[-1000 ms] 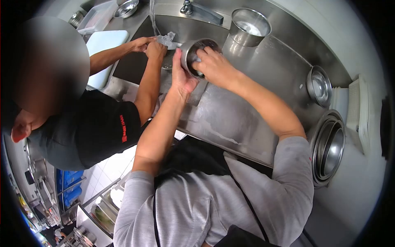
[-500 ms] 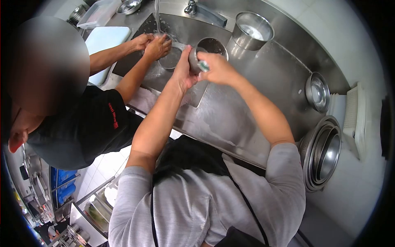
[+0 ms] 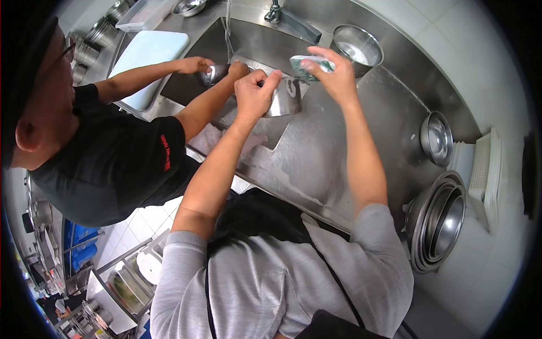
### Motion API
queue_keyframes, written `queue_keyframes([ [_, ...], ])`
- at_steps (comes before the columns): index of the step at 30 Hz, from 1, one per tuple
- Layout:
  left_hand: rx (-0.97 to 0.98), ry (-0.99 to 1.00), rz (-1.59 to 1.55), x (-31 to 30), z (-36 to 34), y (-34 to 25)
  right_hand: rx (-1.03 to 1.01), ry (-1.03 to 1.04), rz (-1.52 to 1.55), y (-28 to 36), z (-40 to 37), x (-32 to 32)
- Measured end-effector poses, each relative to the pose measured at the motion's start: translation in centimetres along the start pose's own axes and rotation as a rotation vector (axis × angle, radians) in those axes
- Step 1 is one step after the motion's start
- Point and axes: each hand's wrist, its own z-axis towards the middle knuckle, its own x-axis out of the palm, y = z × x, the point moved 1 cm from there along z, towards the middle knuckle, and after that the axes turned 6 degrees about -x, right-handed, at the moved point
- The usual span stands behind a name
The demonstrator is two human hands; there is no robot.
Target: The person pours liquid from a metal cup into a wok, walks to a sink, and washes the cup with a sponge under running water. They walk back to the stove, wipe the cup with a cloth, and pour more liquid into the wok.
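My left hand (image 3: pixel 254 97) grips the rim of a steel pot (image 3: pixel 286 97), which is tilted over the right edge of the sink (image 3: pixel 195 48). Up and to the right of the pot, my right hand (image 3: pixel 337 79) holds a green-and-white scrubbing pad (image 3: pixel 305 65) between thumb and fingers. The pad is apart from the steel wall of the pot. To my left, a co-worker's hands (image 3: pixel 199 65) hold a metal bowl (image 3: pixel 213 75) in the sink, near the running water.
A steel pot with suds (image 3: pixel 357 46) stands at the back beside the tap (image 3: pixel 275 12). On the right are a metal bowl (image 3: pixel 436 138) and nested steel bowls (image 3: pixel 437 223). A white cutting board (image 3: pixel 149 53) lies left of the sink. The co-worker (image 3: pixel 113 152) stands close on my left.
My right hand has lifted the pad away from the pot, up and right. My left hand has turned the pot so its side shows. The co-worker's hands now hold a metal bowl apart.
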Motion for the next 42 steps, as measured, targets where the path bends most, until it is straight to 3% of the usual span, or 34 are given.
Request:
queue_keyframes([
  [3, -0.148, -0.193, 0.141, 0.4, 0.1, 0.0, -0.289, -0.199, -0.261, 1.4, -4.9, 5.4],
  [4, -0.216, -0.221, 0.057, 0.8, 0.1, 0.1, -0.331, -0.151, -0.412, 3.5, -6.7, 7.0],
  [5, -0.210, -0.210, 0.038, 1.1, -0.2, 0.2, -0.353, -0.232, -0.460, 2.9, -7.0, 7.8],
  [7, -0.200, -0.200, 0.000, 1.3, -1.1, 0.0, 0.072, -0.272, -0.128, -2.8, -5.5, 7.4],
  [8, -0.131, -0.182, -0.060, 1.2, -1.4, -1.0, 0.485, -0.156, 0.374, -4.7, -4.5, 6.6],
  [9, -0.094, -0.170, 0.018, 1.1, -1.9, -0.9, 0.571, -0.178, 0.561, -5.8, -4.4, 6.8],
  [11, 0.028, -0.192, 0.144, 1.2, 0.4, -1.1, 0.488, -0.273, 0.425, -6.3, -5.1, 7.3],
  [14, -0.001, -0.273, 0.305, 0.6, 1.3, -0.4, -0.237, -0.346, -0.152, -1.4, -6.8, 9.3],
  [15, -0.012, -0.283, 0.325, 0.5, 1.3, -0.1, -0.308, -0.237, -0.300, 1.5, -6.8, 8.8],
  [17, -0.141, -0.176, 0.240, -0.1, 0.6, -0.9, -0.025, -0.317, 0.084, -2.0, -5.3, 8.7],
  [18, -0.186, -0.151, 0.135, -0.3, 0.6, -0.6, 0.350, -0.263, 0.626, -2.7, -3.8, 8.0],
  [19, -0.231, -0.125, 0.029, -0.5, 0.6, -0.3, 0.340, -0.207, 0.537, -2.3, -4.2, 7.8],
  [21, -0.150, -0.220, 0.120, -0.5, 1.5, 1.1, 0.285, -0.077, 0.354, -1.0, -4.0, 7.5],
  [22, -0.112, -0.280, 0.175, -0.3, 1.2, 0.9, -0.148, -0.126, -0.042, 0.0, -4.5, 8.3],
  [23, -0.071, -0.341, 0.233, -0.2, 1.1, 0.8, -0.288, -0.170, -0.217, 1.0, -5.3, 9.2],
  [27, -0.300, -0.196, -0.137, -2.2, 0.4, -0.1, 0.372, -0.122, 0.687, -3.7, -3.6, 9.1],
  [28, -0.265, -0.212, -0.124, -2.3, 0.6, 0.6, 0.341, -0.093, 0.622, -2.3, -3.7, 9.1],
  [31, -0.212, -0.295, 0.173, -2.3, 0.8, 0.5, -0.327, -0.035, -0.178, 1.1, -5.1, 10.2],
  [33, -0.154, -0.252, 0.174, -2.5, 0.6, 1.3, -0.060, -0.077, 0.011, -2.6, -5.1, 10.9],
  [34, -0.221, -0.230, 0.077, -2.9, 0.2, 1.0, 0.330, -0.080, 0.505, -2.1, -4.2, 10.2],
  [36, -0.228, -0.255, -0.117, -2.4, 0.2, 1.6, 0.321, -0.101, 0.646, -1.7, -4.3, 9.4],
  [37, -0.146, -0.313, 0.038, -2.6, 0.2, 1.0, 0.185, -0.012, 0.529, -1.7, -4.6, 9.1],
  [39, -0.215, -0.372, 0.154, -2.2, 0.0, 0.7, -0.220, 0.113, 0.154, 0.1, -5.4, 10.2],
  [41, -0.240, -0.342, 0.127, -3.6, -0.5, -1.0, 0.228, 0.070, 0.517, -2.7, -5.0, 10.1],
  [42, -0.279, -0.309, -0.016, -4.2, -0.5, -1.0, 0.331, 0.073, 0.689, -3.3, -4.5, 9.5],
])
